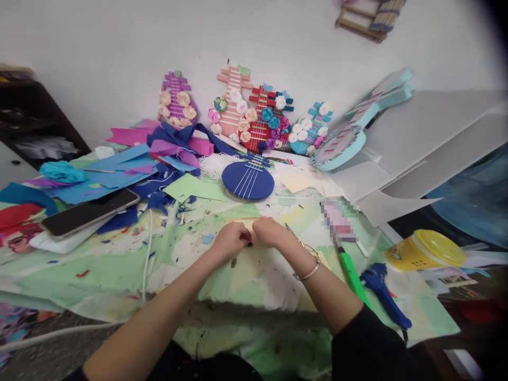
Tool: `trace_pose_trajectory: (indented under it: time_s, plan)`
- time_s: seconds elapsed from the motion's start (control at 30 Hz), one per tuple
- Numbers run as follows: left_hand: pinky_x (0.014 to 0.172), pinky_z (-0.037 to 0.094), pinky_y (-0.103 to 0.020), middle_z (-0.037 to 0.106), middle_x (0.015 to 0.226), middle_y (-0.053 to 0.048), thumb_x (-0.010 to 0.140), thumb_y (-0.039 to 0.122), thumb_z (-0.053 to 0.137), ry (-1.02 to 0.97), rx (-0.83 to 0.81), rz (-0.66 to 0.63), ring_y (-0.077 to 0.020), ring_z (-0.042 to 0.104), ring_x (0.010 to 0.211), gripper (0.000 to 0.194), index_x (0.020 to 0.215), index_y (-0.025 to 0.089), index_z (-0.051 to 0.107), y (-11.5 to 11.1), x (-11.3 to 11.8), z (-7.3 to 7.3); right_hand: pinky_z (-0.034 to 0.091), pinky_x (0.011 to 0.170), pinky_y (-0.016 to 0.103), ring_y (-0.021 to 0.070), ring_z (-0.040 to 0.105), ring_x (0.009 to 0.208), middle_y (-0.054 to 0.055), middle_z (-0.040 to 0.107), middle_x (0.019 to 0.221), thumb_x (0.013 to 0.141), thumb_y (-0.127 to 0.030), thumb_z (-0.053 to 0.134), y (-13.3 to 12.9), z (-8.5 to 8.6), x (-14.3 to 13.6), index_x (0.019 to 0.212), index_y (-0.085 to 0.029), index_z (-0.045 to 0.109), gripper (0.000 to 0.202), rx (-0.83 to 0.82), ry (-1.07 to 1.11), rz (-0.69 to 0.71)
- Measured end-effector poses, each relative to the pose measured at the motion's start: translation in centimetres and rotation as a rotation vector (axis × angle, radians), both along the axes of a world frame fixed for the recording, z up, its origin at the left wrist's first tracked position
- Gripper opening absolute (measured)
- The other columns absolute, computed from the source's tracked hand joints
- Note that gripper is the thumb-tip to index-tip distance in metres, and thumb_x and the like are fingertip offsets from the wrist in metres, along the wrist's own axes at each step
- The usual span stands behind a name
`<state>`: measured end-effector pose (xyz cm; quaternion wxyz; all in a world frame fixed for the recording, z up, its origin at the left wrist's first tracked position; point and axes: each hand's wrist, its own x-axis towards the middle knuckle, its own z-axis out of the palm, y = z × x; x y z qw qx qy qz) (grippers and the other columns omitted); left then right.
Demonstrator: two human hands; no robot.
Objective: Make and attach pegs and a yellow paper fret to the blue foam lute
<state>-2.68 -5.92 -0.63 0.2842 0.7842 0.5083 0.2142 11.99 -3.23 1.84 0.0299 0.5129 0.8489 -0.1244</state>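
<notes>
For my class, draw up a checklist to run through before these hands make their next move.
1. Left hand and right hand close together: ok.
2. Grip on the pale yellow paper: cannot tell, fingers hide it.
3. Dark blue lute model apart from the hands: ok, beyond them.
4. Blue glue gun set down: ok.
5. Glue gun cool: cannot tell.
6. Tablecloth free of scraps: not ok.
</notes>
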Motion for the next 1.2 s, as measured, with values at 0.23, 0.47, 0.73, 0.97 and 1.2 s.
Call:
trace_pose_trajectory:
  time_s: [0.23, 0.47, 0.73, 0.97, 1.2]
  plan:
    - [0.07, 0.04, -0.027, 0.062, 0.076, -0.003, 0.068, 0.01, 0.052, 0.036, 0.059, 0.017, -0.0167, 0.055, 0.078, 0.012, 0.065, 0.017, 0.062, -0.5, 0.0, 0.0, 0.039, 0.059, 0.019, 0.012, 0.059, 0.068, 0.001, 0.066, 0.071, 0.067, -0.015, 0.06, 1.0, -0.2, 2.3, 0.071, -0.017, 0.064, 0.005, -0.03, 0.172, -0.082]
    - [0.068, 0.04, -0.026, 0.055, 0.079, -0.003, 0.076, 0.012, 0.048, -0.082, 0.197, 0.014, -0.0152, 0.051, 0.077, 0.008, 0.071, 0.017, 0.051, -1.5, -0.5, 0.2, 0.042, 0.055, 0.024, 0.0149, 0.057, 0.056, 0.005, 0.064, 0.063, 0.079, -0.036, 0.05, -0.5, -1.4, 4.3, 0.081, -0.014, 0.059, 0.024, -0.073, 0.488, -0.558]
    - [0.075, 0.04, -0.031, 0.051, 0.085, -0.005, 0.077, 0.021, 0.052, -0.084, 0.361, -0.027, -0.0185, 0.048, 0.084, 0.005, 0.078, 0.018, 0.047, -1.9, -1.0, 0.7, 0.029, 0.046, 0.019, 0.0104, 0.049, 0.054, -0.003, 0.055, 0.056, 0.057, -0.024, 0.064, 1.1, 0.4, 3.3, 0.058, -0.015, 0.057, 0.011, -0.06, 0.369, -0.322]
    - [0.075, 0.039, -0.035, 0.056, 0.088, -0.006, 0.063, 0.032, 0.066, 0.088, 0.187, 0.147, -0.023, 0.05, 0.085, 0.033, 0.088, 0.017, 0.051, 1.6, -2.3, -0.9, 0.031, 0.051, 0.022, 0.0138, 0.052, 0.06, 0.002, 0.059, 0.06, 0.061, -0.014, 0.057, 0.5, 0.5, 1.3, 0.062, -0.016, 0.059, 0.004, 0.048, 0.052, -0.23]
    - [0.076, 0.038, -0.033, 0.056, 0.086, -0.004, 0.064, 0.03, 0.063, 0.103, 0.19, 0.167, -0.0218, 0.051, 0.085, 0.025, 0.084, 0.019, 0.054, 1.7, -1.9, -1.7, 0.04, 0.064, 0.028, 0.0218, 0.055, 0.08, 0.013, 0.061, 0.086, 0.077, -0.006, 0.045, -3.2, -0.9, -0.7, 0.084, -0.013, 0.058, 0.016, 0.359, -0.101, -0.076]
